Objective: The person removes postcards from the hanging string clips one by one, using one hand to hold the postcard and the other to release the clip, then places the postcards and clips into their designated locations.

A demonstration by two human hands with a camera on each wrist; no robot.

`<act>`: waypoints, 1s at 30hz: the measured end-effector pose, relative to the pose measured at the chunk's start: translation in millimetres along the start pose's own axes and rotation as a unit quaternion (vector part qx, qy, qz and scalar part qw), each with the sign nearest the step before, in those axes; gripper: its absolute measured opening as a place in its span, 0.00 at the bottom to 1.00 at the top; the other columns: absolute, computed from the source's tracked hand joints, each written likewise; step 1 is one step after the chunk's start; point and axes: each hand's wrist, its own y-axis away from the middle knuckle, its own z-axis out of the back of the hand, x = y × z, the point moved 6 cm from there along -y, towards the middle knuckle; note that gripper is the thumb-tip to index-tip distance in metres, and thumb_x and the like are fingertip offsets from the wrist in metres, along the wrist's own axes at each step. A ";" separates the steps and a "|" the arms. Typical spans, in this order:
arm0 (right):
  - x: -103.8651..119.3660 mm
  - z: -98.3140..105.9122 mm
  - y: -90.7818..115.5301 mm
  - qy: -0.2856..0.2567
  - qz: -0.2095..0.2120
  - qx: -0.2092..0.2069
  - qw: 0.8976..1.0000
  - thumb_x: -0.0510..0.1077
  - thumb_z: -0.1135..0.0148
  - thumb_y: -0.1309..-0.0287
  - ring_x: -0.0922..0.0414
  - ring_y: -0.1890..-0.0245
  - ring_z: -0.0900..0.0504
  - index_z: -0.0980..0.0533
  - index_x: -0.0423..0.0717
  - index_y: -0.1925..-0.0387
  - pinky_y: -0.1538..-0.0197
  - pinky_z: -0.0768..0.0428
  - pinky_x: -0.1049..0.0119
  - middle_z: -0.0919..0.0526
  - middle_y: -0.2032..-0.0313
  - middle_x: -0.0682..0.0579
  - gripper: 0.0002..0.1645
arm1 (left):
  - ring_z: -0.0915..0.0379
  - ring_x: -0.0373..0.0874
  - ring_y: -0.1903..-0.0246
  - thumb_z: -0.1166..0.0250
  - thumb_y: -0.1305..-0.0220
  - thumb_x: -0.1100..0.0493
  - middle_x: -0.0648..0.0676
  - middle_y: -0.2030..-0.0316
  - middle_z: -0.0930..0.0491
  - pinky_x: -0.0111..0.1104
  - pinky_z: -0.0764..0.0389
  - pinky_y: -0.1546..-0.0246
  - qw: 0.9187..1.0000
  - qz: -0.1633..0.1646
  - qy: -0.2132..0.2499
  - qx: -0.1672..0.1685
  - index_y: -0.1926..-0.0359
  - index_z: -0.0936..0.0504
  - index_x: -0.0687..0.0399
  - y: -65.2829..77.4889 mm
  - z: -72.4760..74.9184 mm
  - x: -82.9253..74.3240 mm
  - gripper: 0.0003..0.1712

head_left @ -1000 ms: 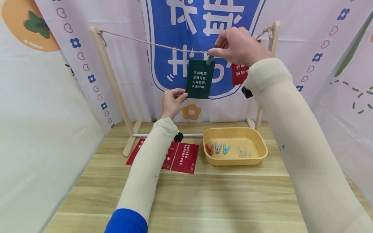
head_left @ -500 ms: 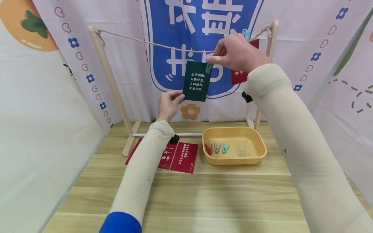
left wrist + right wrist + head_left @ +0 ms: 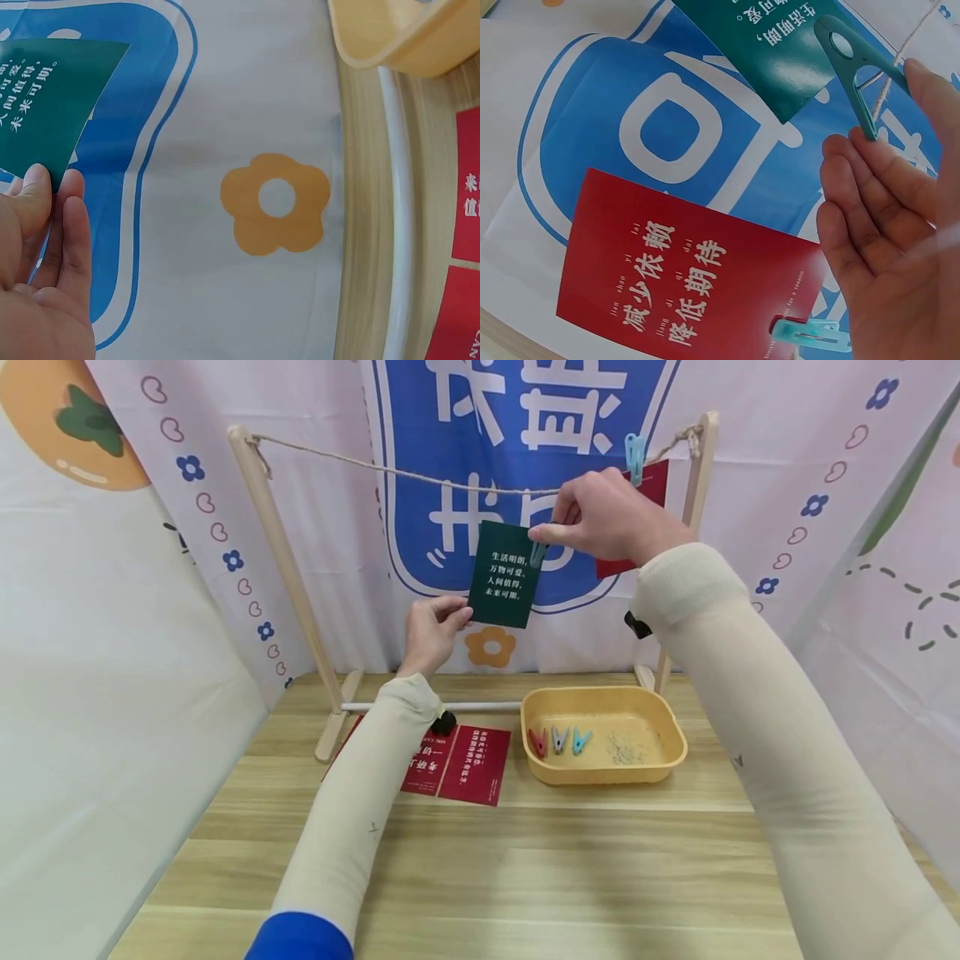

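My left hand [image 3: 430, 635] pinches the lower left corner of a dark green card [image 3: 501, 578] with white writing, between thumb and fingers. At the card's upper right edge, my right hand [image 3: 607, 514] holds a teal clothespin [image 3: 846, 73] by its handle ends, thumb on one and fingers on the other. The clothespin's rounded end overlaps the card's edge in the right wrist view. Card and clothespin hang just below the rope [image 3: 420, 479]. Right of them, a red card [image 3: 607, 247] hangs by a light blue clothespin [image 3: 634, 456], partly behind my right hand in the head view.
The rope spans two wooden posts [image 3: 288, 568] on the table [image 3: 525, 877]. A yellow tray [image 3: 603, 775] holds red, grey and blue clothespins [image 3: 581, 741]. Several red cards [image 3: 476, 766] lie left of it, partly under my left arm. A printed cloth [image 3: 330, 535] hangs behind.
Both hands have moved down and slightly left with the green card and teal clothespin, away from the rope. More of the hung red card and its light blue clothespin shows.
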 end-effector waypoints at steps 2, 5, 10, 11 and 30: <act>-0.9 -2.2 1.4 0.003 0.003 0.002 1.000 0.68 0.38 0.30 0.51 0.61 0.18 0.16 0.45 0.53 0.52 0.11 0.60 0.13 0.58 0.44 0.30 | 0.13 0.53 0.58 0.34 0.27 0.63 0.63 0.55 0.10 0.38 0.11 0.45 1.000 0.004 -0.003 -0.001 0.48 0.10 0.63 1.2 1.0 1.4 0.12; -3.7 -5.4 3.6 0.004 -0.001 0.004 1.000 0.68 0.38 0.31 0.50 0.61 0.18 0.16 0.45 0.54 0.54 0.12 0.61 0.13 0.60 0.45 0.30 | 0.13 0.50 0.59 0.33 0.27 0.63 0.63 0.56 0.10 0.38 0.11 0.46 1.000 0.006 -0.006 -0.003 0.49 0.10 0.63 2.4 2.5 3.2 0.11; -7.4 -9.8 7.1 0.007 -0.011 0.008 1.000 0.69 0.36 0.32 0.50 0.61 0.18 0.17 0.46 0.55 0.55 0.12 0.61 0.13 0.61 0.45 0.30 | 0.12 0.55 0.58 0.32 0.28 0.63 0.63 0.56 0.10 0.35 0.11 0.49 1.000 0.003 -0.001 -0.004 0.49 0.10 0.62 3.4 3.9 5.0 0.11; -7.9 -10.9 7.5 0.009 -0.010 0.009 1.000 0.69 0.36 0.32 0.50 0.62 0.18 0.17 0.46 0.55 0.56 0.13 0.61 0.13 0.62 0.45 0.30 | 0.12 0.56 0.57 0.32 0.28 0.63 0.63 0.56 0.10 0.34 0.11 0.49 1.000 0.004 0.002 -0.004 0.49 0.10 0.62 3.7 4.2 5.3 0.11; -19.1 -36.4 19.0 -0.002 -0.005 0.038 0.999 0.67 0.34 0.33 0.51 0.63 0.15 0.16 0.47 0.57 0.55 0.10 0.58 0.11 0.61 0.46 0.27 | 0.12 0.59 0.54 0.33 0.27 0.64 0.64 0.52 0.10 0.33 0.11 0.52 1.000 0.018 0.014 0.012 0.48 0.11 0.64 14.8 8.2 13.1 0.12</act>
